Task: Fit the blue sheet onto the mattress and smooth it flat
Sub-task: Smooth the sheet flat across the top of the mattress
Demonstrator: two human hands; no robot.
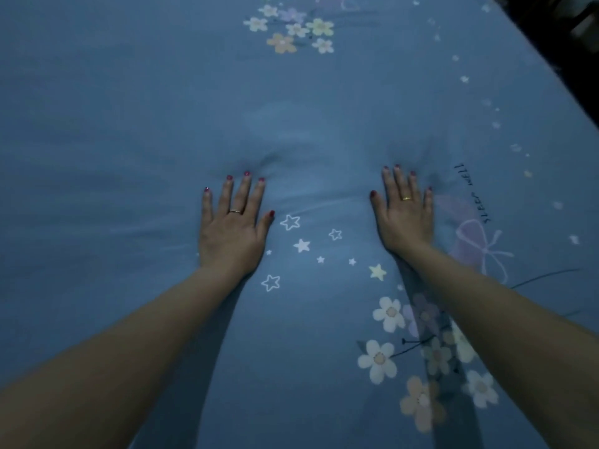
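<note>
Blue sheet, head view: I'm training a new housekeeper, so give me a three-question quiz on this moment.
1. True or false: the left hand grips a fold of the blue sheet.
2. Where do small wrinkles show? A) just beyond the fingertips B) nowhere
3. Which printed words lie beside the right hand?

Key: 1 false, both hands press flat; 2 A; 3 "SLEEP WELL".

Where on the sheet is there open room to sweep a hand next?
Widest open stretch: the blue sheet to the outside of the left hand. Also free: beyond both hands' fingertips, up to the far flower print. Tighter: the strip between the left hand and right hand, and the space from the right hand to the mattress edge.
</note>
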